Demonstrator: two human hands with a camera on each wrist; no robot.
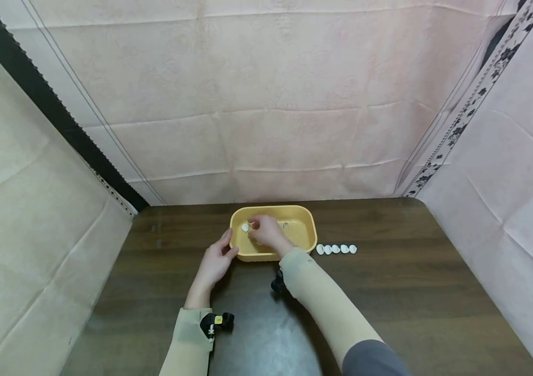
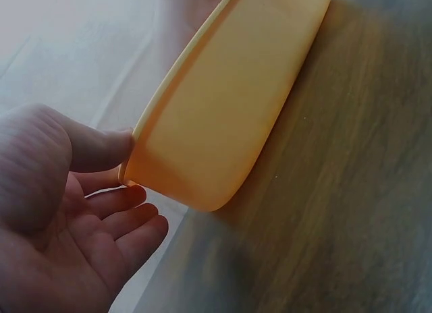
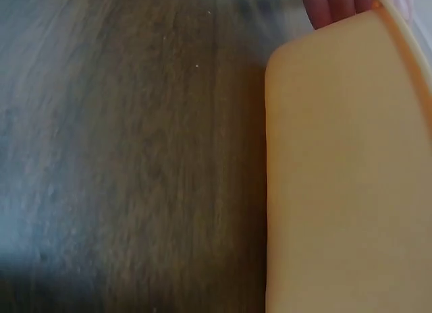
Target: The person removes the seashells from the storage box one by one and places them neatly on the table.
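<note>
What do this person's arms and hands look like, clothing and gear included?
The left hand and right hand are ungloved. The left sleeve and right sleeve are pale cream with greenish cuffs; dark grey fabric shows higher on the right arm. Each wrist carries a black device, the left's with a yellow patch.

Creased pale cloths (image 1: 266,104) hang behind and on either side of a brown wood-grain table (image 1: 436,292).

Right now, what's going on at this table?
A person's left hand grips the rim of a yellow tub, while the right hand reaches into it, near a small white piece. Five similar pieces lie in a row on the table, to the tub's right. Whether the right hand holds anything is unclear.
</note>
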